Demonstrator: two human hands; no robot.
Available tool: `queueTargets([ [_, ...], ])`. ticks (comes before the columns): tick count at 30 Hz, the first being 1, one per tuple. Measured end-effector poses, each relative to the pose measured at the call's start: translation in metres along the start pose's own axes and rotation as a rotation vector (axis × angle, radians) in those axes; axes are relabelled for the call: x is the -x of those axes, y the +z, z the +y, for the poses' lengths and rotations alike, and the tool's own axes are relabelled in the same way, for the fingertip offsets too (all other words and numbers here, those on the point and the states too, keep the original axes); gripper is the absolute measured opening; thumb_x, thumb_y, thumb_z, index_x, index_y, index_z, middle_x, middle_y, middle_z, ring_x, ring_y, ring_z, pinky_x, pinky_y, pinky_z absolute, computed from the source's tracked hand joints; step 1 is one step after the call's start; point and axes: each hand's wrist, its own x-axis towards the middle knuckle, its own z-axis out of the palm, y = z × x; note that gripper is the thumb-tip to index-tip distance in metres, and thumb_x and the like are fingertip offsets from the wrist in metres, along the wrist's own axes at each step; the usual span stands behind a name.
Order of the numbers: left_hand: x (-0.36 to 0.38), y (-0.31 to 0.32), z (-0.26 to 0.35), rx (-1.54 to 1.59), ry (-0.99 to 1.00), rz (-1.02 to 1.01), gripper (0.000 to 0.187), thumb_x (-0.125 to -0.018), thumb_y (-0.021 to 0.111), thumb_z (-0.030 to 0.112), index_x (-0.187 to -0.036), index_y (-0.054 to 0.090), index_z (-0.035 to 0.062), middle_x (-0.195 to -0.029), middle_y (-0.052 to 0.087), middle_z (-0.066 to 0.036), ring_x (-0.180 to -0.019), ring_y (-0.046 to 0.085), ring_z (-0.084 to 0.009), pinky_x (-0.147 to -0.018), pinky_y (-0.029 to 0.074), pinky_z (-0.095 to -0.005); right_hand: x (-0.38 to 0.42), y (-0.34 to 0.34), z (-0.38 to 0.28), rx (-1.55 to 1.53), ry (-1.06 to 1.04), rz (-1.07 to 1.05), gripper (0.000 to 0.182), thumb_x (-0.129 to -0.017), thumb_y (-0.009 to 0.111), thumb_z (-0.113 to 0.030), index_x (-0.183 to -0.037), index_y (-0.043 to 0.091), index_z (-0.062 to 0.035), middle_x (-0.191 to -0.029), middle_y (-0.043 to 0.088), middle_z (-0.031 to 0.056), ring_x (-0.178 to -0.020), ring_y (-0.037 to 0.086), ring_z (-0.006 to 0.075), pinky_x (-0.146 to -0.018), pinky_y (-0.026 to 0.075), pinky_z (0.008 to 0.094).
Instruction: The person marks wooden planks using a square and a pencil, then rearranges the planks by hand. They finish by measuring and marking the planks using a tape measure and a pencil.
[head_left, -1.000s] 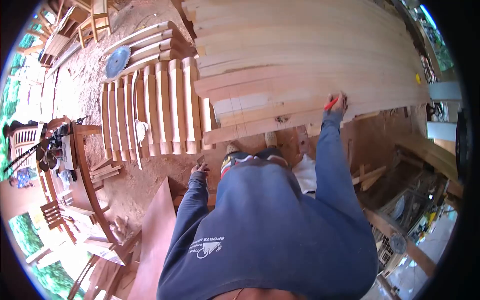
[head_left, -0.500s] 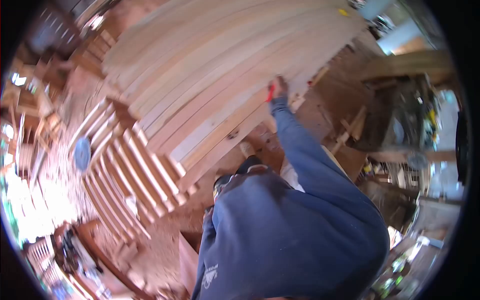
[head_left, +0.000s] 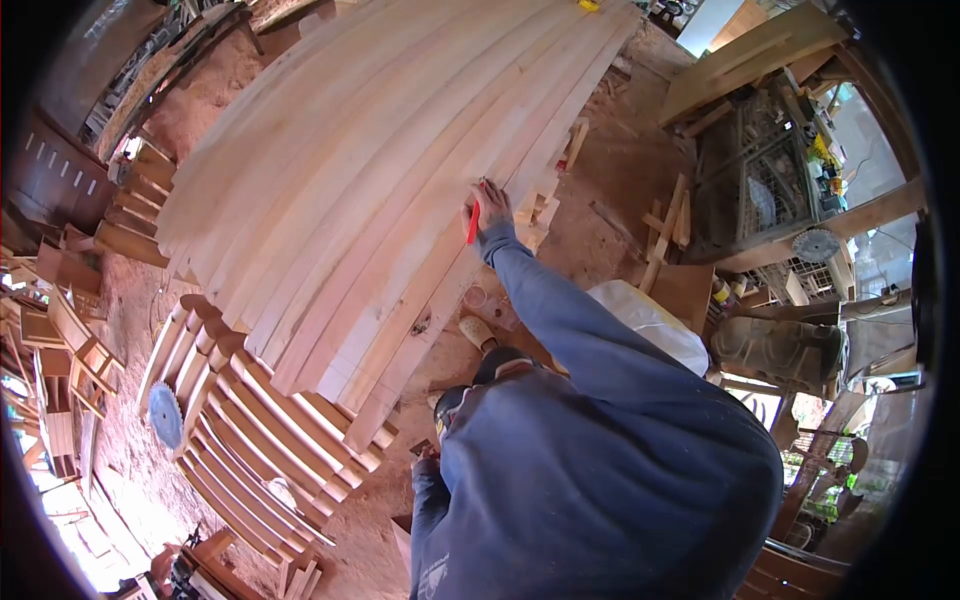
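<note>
My right hand reaches out over the pale wooden boards laid side by side. Its fingers are closed round a red pencil, and the hand rests on the boards near their right edge. Low beside my body, my left hand shows only in part below the boards' near end. A small dark, flat thing appears at its fingers, too small to name.
Stacked curved wooden slats stand left of the boards, with a circular saw blade beside them. Another saw blade is on the right near a timber beam. A yellow object lies at the boards' far end.
The view has turned and sharpened, so the boards and my right hand appear farther left. The red pencil stays in my right hand. More of my left hand now shows.
</note>
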Motion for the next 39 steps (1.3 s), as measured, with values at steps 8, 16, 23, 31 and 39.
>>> queueTargets([
  [8, 0.024, 0.014, 0.041, -0.356, 0.040, 0.052, 0.030, -0.087, 0.074, 0.018, -0.113, 0.066, 0.0040, -0.098, 0.073, -0.022, -0.090, 0.074, -0.0410, -0.072, 0.060, -0.0509, -0.003, 0.009, 0.014, -0.126, -0.210, 0.026, 0.035, -0.083, 0.075, -0.019, -0.114, 0.065, -0.0063, -0.094, 0.061, 0.0143, -0.089, 0.062, 0.0390, -0.080, 0.051, 0.0510],
  [16, 0.051, 0.018, -0.009, 1.591, -0.642, 0.312, 0.036, -0.093, 0.077, 0.040, -0.106, 0.066, 0.0079, -0.078, 0.069, -0.008, -0.060, 0.065, -0.0251, -0.054, 0.054, -0.0398, 0.005, -0.005, -0.003, -0.043, -0.107, -0.076, 0.046, -0.089, 0.073, -0.024, -0.133, 0.066, -0.0126, -0.140, 0.067, 0.0170, -0.133, 0.059, 0.0375, -0.114, 0.041, 0.0526],
  [23, 0.146, -0.022, 0.081, 0.176, -0.746, 0.944, 0.051, -0.104, 0.059, 0.055, -0.114, 0.060, 0.0050, -0.085, 0.070, -0.024, -0.070, 0.067, -0.0351, -0.064, 0.052, -0.0452, 0.009, 0.016, 0.040, -0.369, -0.158, -0.028, 0.035, -0.105, 0.057, -0.024, -0.133, 0.067, -0.0052, -0.133, 0.068, 0.0221, -0.129, 0.063, 0.0373, -0.110, 0.047, 0.0492],
  [31, 0.210, -0.165, 0.436, 0.130, -0.218, 0.332, 0.044, -0.103, 0.063, 0.043, -0.109, 0.073, 0.0003, -0.085, 0.071, -0.012, -0.077, 0.066, -0.0209, -0.073, 0.052, -0.0362, 0.019, -0.165, -0.123, -1.253, -0.355, -1.034, 0.026, -0.097, 0.060, -0.006, -0.120, 0.070, 0.0006, -0.107, 0.074, 0.0172, -0.097, 0.070, 0.0265, -0.088, 0.055, 0.0362],
  [39, 0.089, -0.209, 0.475, 0.388, 0.214, 0.349, 0.043, -0.109, 0.055, 0.040, -0.108, 0.072, 0.0007, -0.090, 0.071, -0.009, -0.087, 0.068, -0.0166, -0.076, 0.052, -0.0310, 0.059, -0.181, -0.176, -1.048, -0.461, -1.310, 0.016, -0.088, 0.072, -0.013, -0.101, 0.074, -0.0031, -0.087, 0.073, 0.0180, -0.080, 0.070, 0.0341, -0.073, 0.054, 0.0400],
])
